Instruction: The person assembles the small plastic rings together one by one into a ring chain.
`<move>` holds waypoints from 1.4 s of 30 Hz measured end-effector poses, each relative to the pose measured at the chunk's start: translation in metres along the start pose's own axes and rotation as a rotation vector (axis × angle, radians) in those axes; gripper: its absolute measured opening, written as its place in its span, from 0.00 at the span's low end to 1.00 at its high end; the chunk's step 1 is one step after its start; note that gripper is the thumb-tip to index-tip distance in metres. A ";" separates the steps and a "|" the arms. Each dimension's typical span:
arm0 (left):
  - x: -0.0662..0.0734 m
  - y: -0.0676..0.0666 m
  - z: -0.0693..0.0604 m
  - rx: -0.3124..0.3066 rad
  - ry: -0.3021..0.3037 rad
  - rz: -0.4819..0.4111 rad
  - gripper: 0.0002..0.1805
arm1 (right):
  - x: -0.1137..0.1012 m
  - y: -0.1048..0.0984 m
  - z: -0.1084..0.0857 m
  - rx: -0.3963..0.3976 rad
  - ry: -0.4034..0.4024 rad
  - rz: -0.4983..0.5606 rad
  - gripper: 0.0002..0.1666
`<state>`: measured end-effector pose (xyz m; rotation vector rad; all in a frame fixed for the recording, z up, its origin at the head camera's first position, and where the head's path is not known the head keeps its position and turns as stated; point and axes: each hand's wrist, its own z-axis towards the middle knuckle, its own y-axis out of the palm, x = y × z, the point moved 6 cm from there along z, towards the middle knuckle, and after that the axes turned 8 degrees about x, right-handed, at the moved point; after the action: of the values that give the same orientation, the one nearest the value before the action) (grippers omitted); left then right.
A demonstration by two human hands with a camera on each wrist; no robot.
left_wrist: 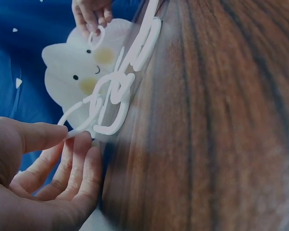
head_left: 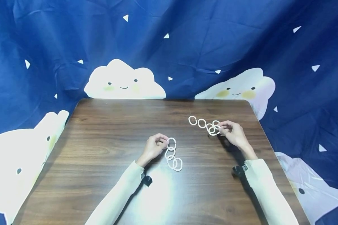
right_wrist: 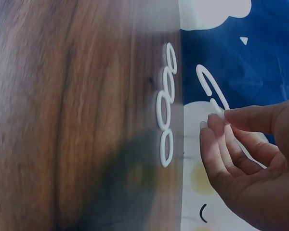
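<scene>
My left hand (head_left: 153,147) pinches the end ring of a chain of several linked white rings (head_left: 181,164) between thumb and fingertips. In the left wrist view, the chain (left_wrist: 106,130) stretches away from the fingertips of that hand (left_wrist: 48,180). My right hand (head_left: 235,134), farther back on the right, pinches one white ring (right_wrist: 217,87) with a small gap in its side. The right wrist view shows this hand (right_wrist: 250,154) holding it beside a row of several loose white rings (right_wrist: 159,108) lying flat on the table. Fingertips cover part of each pinched ring.
The brown wooden table (head_left: 107,125) extends under both hands, with a bright reflection near the front. Behind and beside it hangs a blue cloth (head_left: 186,37) with white clouds and small triangles. A small black device (head_left: 147,180) is strapped at each wrist.
</scene>
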<state>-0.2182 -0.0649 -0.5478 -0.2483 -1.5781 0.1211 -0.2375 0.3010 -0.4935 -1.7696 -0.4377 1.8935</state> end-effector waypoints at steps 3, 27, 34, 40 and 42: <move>-0.001 0.000 -0.001 -0.003 -0.012 -0.010 0.08 | -0.010 0.004 -0.003 -0.016 -0.021 0.019 0.16; -0.001 -0.002 0.000 0.008 -0.008 -0.013 0.08 | -0.023 0.034 -0.004 -0.060 -0.049 0.088 0.15; -0.001 -0.002 0.000 0.014 0.002 -0.006 0.08 | -0.026 0.047 -0.005 -0.091 -0.056 0.111 0.13; -0.001 -0.001 -0.001 0.015 -0.023 -0.012 0.08 | -0.032 0.058 -0.007 -0.117 -0.045 0.143 0.15; -0.001 -0.001 -0.001 0.016 -0.024 -0.014 0.08 | -0.034 0.061 -0.007 -0.126 -0.036 0.165 0.15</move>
<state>-0.2176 -0.0660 -0.5486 -0.2239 -1.6018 0.1259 -0.2386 0.2310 -0.5006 -1.9071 -0.4452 2.0542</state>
